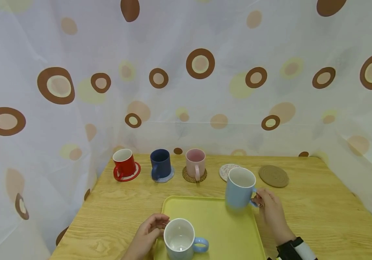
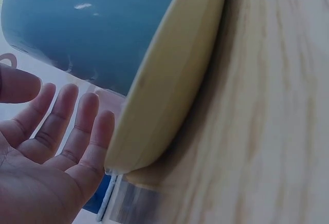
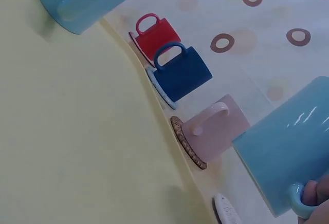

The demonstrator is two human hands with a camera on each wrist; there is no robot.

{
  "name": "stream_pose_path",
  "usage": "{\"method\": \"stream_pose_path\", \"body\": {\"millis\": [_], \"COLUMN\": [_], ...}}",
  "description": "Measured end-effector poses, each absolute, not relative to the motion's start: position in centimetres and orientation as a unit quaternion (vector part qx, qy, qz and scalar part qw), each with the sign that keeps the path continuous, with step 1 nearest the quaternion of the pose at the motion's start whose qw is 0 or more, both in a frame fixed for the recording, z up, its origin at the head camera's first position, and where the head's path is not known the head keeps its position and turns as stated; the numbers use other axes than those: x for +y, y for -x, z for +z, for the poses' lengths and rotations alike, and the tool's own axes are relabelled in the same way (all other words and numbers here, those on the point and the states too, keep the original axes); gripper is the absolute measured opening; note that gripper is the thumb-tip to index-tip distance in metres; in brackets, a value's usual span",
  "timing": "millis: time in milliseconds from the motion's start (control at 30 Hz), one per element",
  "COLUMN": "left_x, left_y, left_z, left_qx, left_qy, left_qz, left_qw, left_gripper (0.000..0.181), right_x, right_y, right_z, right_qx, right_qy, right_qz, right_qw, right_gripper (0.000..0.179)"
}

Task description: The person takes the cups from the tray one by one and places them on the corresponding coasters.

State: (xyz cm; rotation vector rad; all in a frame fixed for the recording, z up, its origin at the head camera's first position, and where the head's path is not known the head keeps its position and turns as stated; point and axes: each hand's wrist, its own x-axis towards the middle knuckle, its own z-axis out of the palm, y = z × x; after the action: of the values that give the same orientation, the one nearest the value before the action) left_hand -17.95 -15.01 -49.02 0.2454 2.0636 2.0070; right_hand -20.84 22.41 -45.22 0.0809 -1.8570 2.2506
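My right hand (image 1: 272, 213) grips the handle of a light blue mug (image 1: 239, 191) with a white inside. That mug (image 3: 290, 147) hangs over the far right part of a yellow tray (image 1: 220, 231), its base raised off the surface. A second light blue mug (image 1: 179, 240) stands upright at the tray's near left, handle to the right. Beside it, at the tray's left edge, is my left hand (image 1: 148, 231). In the left wrist view the fingers (image 2: 61, 111) are loosely bent and apart from this mug, holding nothing.
Along the back of the wooden table, a red mug (image 1: 125, 164), a navy mug (image 1: 161, 162) and a pink mug (image 1: 194, 162) stand on coasters. To their right lie a white speckled coaster (image 1: 226, 171), partly behind the held mug, and a tan woven coaster (image 1: 273, 176). A patterned curtain (image 1: 179, 90) hangs behind.
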Motion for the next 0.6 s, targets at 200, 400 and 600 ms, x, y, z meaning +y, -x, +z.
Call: {"method": "stream_pose_path", "body": {"millis": [200, 400, 600], "left_x": [-15.2, -15.8, -16.3], "left_y": [18.0, 18.3, 18.7], "left_z": [-49.2, -49.6, -50.0], "left_qx": [0.71, 0.716, 0.737], "left_qy": [-0.079, -0.057, -0.017], "left_qz": [0.69, 0.691, 0.672], "left_qw": [0.114, 0.08, 0.067], "left_gripper": [0.038, 0.037, 0.035], "right_x": [22.6, 22.7, 22.8], "right_y": [23.4, 25.6, 27.8], "right_z": [-44.2, -43.5, -43.0], "right_qx": [-0.605, -0.598, -0.572], "right_qy": [-0.022, 0.002, 0.042], "right_qz": [0.784, 0.788, 0.802], "right_qw": [0.141, 0.146, 0.166], "right_gripper": [0.036, 0.038, 0.039]}}
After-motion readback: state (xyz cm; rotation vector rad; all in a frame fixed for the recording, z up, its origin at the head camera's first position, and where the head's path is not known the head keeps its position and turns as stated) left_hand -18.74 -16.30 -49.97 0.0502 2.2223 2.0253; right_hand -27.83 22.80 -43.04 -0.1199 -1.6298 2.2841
